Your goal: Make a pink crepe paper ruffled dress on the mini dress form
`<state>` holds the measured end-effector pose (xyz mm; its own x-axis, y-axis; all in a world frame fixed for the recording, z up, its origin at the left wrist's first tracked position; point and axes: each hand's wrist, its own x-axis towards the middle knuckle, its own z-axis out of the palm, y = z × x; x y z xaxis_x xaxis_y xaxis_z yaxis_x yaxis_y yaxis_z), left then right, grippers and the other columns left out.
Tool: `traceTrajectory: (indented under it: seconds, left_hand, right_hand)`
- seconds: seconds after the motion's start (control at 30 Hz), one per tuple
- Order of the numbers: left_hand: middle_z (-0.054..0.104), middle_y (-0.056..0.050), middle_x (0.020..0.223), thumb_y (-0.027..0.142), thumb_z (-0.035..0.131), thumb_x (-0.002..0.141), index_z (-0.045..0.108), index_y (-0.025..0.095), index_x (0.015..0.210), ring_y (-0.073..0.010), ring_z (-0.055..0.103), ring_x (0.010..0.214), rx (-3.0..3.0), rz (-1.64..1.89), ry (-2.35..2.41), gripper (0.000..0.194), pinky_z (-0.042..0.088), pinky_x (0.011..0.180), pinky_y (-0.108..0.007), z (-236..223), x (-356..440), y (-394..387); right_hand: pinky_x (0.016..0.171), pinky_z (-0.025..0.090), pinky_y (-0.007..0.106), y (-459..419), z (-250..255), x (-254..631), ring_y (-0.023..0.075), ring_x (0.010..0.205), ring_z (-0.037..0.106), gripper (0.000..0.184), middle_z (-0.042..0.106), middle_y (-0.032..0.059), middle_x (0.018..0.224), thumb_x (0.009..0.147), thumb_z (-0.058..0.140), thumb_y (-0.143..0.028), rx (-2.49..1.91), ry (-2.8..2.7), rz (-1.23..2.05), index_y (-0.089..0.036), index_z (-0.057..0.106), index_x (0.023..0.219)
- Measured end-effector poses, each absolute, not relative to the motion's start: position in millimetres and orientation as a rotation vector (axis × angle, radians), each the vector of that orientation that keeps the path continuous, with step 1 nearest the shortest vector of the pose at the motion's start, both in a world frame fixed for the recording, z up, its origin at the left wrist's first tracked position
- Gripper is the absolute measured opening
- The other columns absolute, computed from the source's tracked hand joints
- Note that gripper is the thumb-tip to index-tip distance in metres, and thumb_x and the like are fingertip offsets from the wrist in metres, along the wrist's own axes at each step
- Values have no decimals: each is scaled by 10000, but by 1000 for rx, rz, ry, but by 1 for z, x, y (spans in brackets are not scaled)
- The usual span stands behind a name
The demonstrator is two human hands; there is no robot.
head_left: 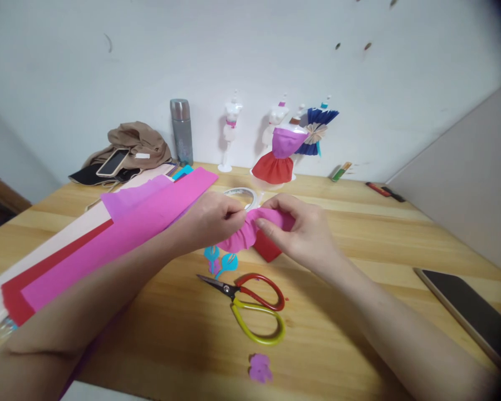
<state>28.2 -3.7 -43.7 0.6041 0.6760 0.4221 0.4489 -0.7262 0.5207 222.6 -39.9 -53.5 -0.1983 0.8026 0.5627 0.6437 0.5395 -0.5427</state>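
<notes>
Head camera view: at the left of the frame, long pink, red and pale paper sheets point(129, 236) are lying diagonally on the wooden table point(171, 334), probably stacked aside so that the middle is leaving room for both hands. Above them, a phone point(113, 162) is resting on bundled brown cloth point(144, 142), beside an upright flask point(181, 133).

Near the center, the left hand point(211, 220) is pinching the left part of a pink ruffled paper strip point(240, 236), fingers curled closed. Blue cutouts point(229, 262) are lying just below the strip, and scissors point(232, 292) are lying lower, their handles pointing right, seemingly within easy reach. A purple flower cutout point(260, 367) is lying at bottom center. Behind, a miniature dress form in a red skirt point(274, 167) is standing near the wall.

The right hand point(307, 231) is gripping the strip's right part between thumb and fingers; this two-sided pinch is likely preventing the gathers from slipping. At far right, a dark-screened tablet or phone point(463, 312) is lying flat.
</notes>
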Motion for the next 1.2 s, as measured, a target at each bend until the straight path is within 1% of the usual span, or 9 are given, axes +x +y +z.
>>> traceTrajectory:
  seconds: [0.13,0.2,0.37,0.47,0.57,0.77,1.03,1.2]
  left_hand:
    - [244,58,521,175,422,813,242,183,536,-73,252,524,2583,900,915,330,160,523,-274,-44,28,-5]
    - [247,57,520,161,422,809,241,183,540,-74,254,524,2623,893,912,325,161,527,-279,-45,28,-5]
    - [235,57,516,120,423,763,235,183,542,-79,242,524,2672,912,935,297,152,530,-290,-45,30,-4]
    - [251,57,512,112,433,761,241,182,543,-82,254,527,2683,893,952,299,158,531,-289,-44,30,-5]
    - [260,57,511,114,439,776,249,181,545,-83,260,527,2693,876,953,306,165,533,-288,-43,29,-6]
    - [241,57,511,110,430,756,230,187,541,-85,252,519,2709,912,943,303,164,530,-288,-43,32,-7]
    - [223,57,508,103,439,740,200,195,541,-91,228,512,2758,910,910,324,153,523,-295,-40,32,-9]
    - [229,56,502,103,451,741,206,192,536,-89,227,507,2770,897,900,331,153,524,-297,-42,32,-10]
  right_hand:
    - [542,388,302,-40,-55,221,160,560,503,173,567,-7,592,789,642,-241,-1152,-1898,243,-224,532,655]
    - [526,373,293,-41,-55,219,150,538,485,170,552,-14,570,792,618,-207,-1128,-1908,262,-224,535,644]
    - [550,396,292,-45,-55,216,155,561,528,122,598,-10,606,801,593,-163,-1065,-1951,350,-220,594,693]
    - [557,407,298,-46,-55,216,160,573,544,121,616,-6,622,819,607,-201,-1076,-1943,373,-225,607,700]
    - [577,424,309,-45,-53,216,168,591,561,157,629,0,634,850,607,-254,-1083,-1916,379,-229,614,695]
    - [578,437,313,-44,-55,217,175,600,572,169,657,8,650,853,592,-268,-1085,-1932,462,-229,627,692]
    - [533,420,313,-38,-55,218,179,570,539,231,603,6,583,812,629,-308,-1151,-1846,444,-243,549,606]
    - [520,400,295,-37,-55,219,162,559,510,259,557,-5,562,802,626,-293,-1148,-1853,401,-236,496,585]
